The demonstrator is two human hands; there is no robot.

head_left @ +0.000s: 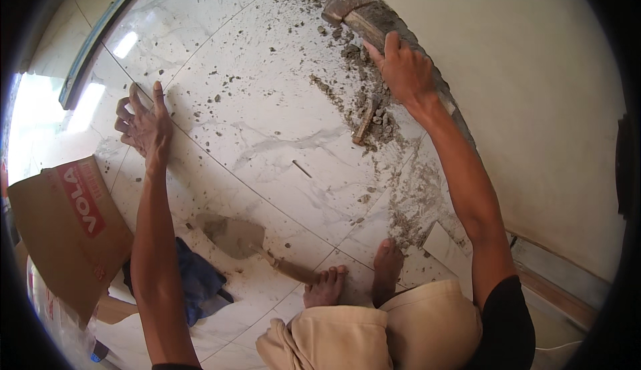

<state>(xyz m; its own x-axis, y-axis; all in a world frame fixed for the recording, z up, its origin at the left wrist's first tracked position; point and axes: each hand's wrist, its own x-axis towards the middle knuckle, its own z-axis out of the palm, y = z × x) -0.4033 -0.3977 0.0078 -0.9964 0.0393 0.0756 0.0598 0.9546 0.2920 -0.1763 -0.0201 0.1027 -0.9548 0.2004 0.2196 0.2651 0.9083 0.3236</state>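
My left hand is braced on the white marbled tile floor, fingers spread and nothing in them. By the foot of the wall, my right hand is closed at a mortar-smeared, wooden-looking bar. The thumb shows on its near side, but the other fingers are partly hidden, so I cannot make out exactly what they hold. A blocky brownish piece adjoins the bar's far end. Below this hand lies a short rusty-brown piece among crumbled grey mortar.
A mortar-coated trowel lies before my feet. A thin nail-like piece rests mid-floor. On the left stand a cardboard box, dark blue cloth and a long blue-edged bar. The pale wall rises right.
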